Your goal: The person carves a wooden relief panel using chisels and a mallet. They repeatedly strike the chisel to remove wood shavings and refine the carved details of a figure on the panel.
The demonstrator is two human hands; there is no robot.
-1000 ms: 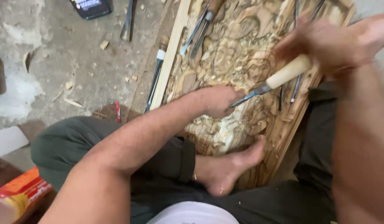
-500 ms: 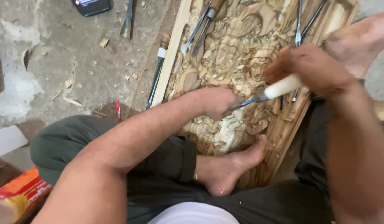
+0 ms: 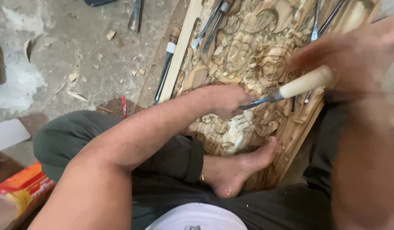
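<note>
Lighting is soft, even daylight; shadows are faint. The right hand is heavily motion-blurred, above the sharp carved wood panel. The left hand on the panel is sharp. No glare.

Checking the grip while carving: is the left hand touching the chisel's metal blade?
Touching. The head view shows the left hand closed around the chisel blade where it leaves the fist; no gap shows.

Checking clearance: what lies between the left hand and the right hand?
In the head view, the chisel spans that stretch: steel blade under the left hand, pale handle reaching the blurred right hand, above the carved panel.
</note>
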